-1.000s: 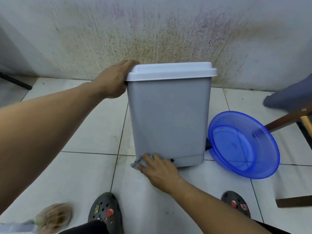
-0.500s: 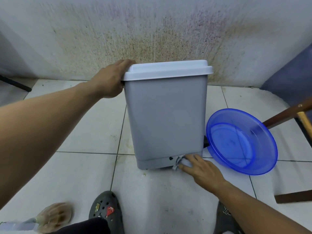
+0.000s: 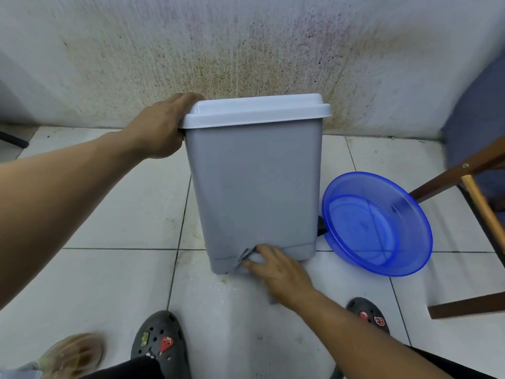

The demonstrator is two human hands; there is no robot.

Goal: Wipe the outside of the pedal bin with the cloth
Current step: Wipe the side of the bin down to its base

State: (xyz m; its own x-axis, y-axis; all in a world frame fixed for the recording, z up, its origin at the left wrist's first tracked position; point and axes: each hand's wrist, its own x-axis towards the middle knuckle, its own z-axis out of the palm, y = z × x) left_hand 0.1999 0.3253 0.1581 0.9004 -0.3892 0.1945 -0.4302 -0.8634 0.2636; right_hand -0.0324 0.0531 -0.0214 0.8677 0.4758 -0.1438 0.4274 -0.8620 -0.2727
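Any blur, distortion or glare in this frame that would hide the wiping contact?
Head view: wide-angle bending toward the edges; soft, even light, no glare on the pedal bin; right hand and cloth slightly smeared, contact still readable; brush at bottom-left blurred.

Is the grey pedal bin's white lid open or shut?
Shut: the white plastic lid sits flat on the grey plastic pedal bin, no gap showing, left hand gripping its corner.
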